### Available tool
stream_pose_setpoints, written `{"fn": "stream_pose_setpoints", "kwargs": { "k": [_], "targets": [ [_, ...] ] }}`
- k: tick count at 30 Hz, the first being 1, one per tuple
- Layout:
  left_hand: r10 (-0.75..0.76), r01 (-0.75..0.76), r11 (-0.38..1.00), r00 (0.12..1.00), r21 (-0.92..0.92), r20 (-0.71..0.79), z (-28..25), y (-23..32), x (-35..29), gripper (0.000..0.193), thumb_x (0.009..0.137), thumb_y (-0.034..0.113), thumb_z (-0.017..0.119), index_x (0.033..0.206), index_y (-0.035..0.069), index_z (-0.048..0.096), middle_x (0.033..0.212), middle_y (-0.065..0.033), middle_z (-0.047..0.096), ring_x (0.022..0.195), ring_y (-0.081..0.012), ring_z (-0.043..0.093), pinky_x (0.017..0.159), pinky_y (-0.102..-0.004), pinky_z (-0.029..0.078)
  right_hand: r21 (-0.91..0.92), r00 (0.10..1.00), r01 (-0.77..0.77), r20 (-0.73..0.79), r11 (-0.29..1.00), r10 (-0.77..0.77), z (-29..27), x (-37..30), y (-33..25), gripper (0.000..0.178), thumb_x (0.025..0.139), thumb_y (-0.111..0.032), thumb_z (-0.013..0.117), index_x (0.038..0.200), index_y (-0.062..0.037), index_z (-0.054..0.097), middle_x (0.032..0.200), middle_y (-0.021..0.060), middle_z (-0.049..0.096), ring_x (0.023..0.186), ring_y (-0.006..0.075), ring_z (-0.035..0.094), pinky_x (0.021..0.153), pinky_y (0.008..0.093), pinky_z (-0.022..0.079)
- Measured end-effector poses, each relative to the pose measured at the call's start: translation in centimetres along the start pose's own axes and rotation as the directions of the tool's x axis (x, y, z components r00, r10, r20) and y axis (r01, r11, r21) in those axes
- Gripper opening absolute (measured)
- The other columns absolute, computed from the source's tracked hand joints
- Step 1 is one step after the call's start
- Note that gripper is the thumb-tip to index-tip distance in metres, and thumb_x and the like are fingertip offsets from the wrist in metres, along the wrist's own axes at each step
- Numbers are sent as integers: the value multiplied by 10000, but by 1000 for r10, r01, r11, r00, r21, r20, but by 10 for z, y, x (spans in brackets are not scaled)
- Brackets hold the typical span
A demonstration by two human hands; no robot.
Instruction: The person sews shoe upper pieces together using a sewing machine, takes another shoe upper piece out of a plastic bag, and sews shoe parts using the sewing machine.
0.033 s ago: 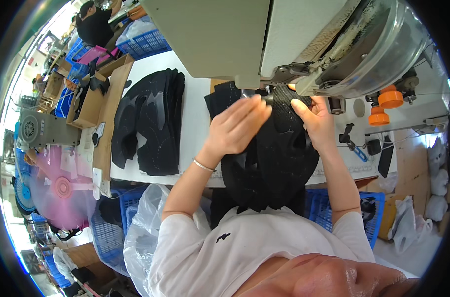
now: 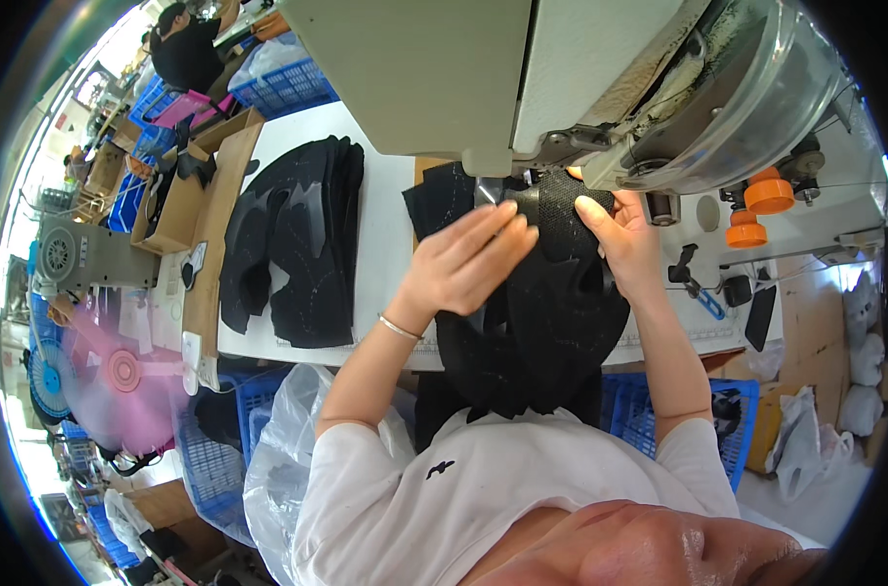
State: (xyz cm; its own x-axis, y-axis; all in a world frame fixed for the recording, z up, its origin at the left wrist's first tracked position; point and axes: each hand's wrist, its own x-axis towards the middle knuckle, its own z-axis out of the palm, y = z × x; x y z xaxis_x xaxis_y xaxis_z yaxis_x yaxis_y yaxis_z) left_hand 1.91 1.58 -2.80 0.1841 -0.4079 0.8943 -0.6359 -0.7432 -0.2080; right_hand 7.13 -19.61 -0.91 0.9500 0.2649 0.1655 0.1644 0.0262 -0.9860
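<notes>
The fingers of the left hand lay nearly straight and close together, pressed flat on the black fabric piece just below the sewing machine. The right hand gripped the same piece from its right side, thumb on top and the other fingers curled under the edge, so both hands held it against the table at the foot of the machine. Whether the needle touched the cloth could not be told.

The piece was black with a mesh-like, dotted texture near the machine, its upper edge rounded and tucked beneath the machine's head. Below the hands it widened into smoother dark panels with curved edges, hanging over the table's near edge towards the person's white shirt. A thin bracelet sat on the left wrist.

Left of the machine, a stack of similar black cut pieces lay on the table, well apart from the hands, fanned so that their curved outlines showed. Further left of the machine stood a cardboard box. Right of the machine, two orange spools stood one beside the other. Below the table, left of the machine, a clear plastic bag bulged beside blue crates, and a pink fan stood further left still. Beyond the machine, at the far left, another person in a dark top bent over blue crates.
</notes>
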Motion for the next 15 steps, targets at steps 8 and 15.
{"fn": "stream_pose_setpoints", "kwargs": {
  "k": [8,15],
  "targets": [
    [85,-84,996,996,-17,25,-7,2,-4,208,705,49,681,900,15,747,936,-120,709,942,-266,702,825,-356,600,19,999,13,-39,1000,-12,2,-4,4,187,880,-152,710,834,-86,540,648,-90,456,522,-1,381,463,199,293],
    [81,-81,997,997,2,7,-6,-2,-2,204,710,48,686,902,14,744,941,-116,711,946,-260,702,823,-350,598,-140,995,35,-84,989,-47,3,-1,-5,215,860,-181,733,819,-45,571,664,-59,501,575,41,424,528,237,360]
  ]
}}
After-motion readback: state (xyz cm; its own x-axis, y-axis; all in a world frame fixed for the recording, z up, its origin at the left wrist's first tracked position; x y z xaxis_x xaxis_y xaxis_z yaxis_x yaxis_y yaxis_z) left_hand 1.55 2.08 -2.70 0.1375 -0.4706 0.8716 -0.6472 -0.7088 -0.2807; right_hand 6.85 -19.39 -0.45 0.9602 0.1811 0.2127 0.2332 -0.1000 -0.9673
